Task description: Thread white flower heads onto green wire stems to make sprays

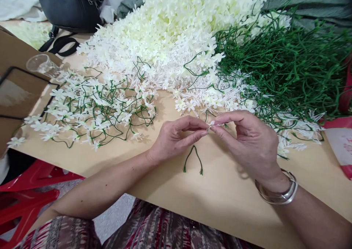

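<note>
No words, brand names, numbers or signs can be read. At the right edge of the frame, a red-and-white packet [337,143] carries faint pink marks [347,135] on its pale panel; they are too small and blurred to tell whether they are lettering or a picture. The frame's edge cuts the packet off, so only part of its face shows.

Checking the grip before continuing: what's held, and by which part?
Left hand and right hand pinch a small white piece; which part each grips is too covered to tell.
</note>
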Available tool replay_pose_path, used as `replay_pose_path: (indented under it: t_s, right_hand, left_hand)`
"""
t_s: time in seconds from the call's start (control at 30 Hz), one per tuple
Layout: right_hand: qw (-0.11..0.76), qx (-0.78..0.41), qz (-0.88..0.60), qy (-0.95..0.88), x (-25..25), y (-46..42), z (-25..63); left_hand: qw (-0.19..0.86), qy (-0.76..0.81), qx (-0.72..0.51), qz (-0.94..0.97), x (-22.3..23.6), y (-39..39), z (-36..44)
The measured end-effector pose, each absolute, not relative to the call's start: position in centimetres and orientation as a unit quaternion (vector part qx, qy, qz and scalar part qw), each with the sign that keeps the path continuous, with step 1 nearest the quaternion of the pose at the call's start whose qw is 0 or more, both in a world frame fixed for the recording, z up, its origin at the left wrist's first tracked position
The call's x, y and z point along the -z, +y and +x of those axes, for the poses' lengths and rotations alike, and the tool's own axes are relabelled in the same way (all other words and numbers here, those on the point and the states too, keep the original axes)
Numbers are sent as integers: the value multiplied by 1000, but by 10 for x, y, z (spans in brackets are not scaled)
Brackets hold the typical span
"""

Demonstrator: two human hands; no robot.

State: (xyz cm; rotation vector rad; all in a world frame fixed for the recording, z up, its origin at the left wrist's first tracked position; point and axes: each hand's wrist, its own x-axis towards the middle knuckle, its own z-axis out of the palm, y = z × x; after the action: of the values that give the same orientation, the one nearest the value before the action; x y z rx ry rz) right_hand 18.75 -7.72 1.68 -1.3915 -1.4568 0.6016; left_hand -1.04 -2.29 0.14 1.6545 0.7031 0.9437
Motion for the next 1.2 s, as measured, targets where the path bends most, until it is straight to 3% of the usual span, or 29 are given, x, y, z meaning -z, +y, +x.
replay_pose_path:
  t_s: [0.17,0.37,0.6,0.73,0.9,1.2]
  right_hand:
    - [539,-238,-578,-565,-13,-69,197]
    - [550,-235,-578,-555,-13,-66,204]
    - [602,-229,-556,-526,-12,-64,203]
    - [628,-226,-547,-506,-12,-63,204]
    - [617,-355,-528,-463,-15,-65,201]
    - [558,-465,-525,-443,-20,-68,194]
  left_hand:
    - [476,261,-390,744,-17,-13,-19]
    - [319,72,-152,933,-27,-9,-27]
    - [258,63,-106,958,-13,-24,-15]
    - [368,170,-188,895,-10,-23,-15]
    - [579,306,-332,678,-4,-14,-15]
    - [623,327,-365,610,-4,-12,-12]
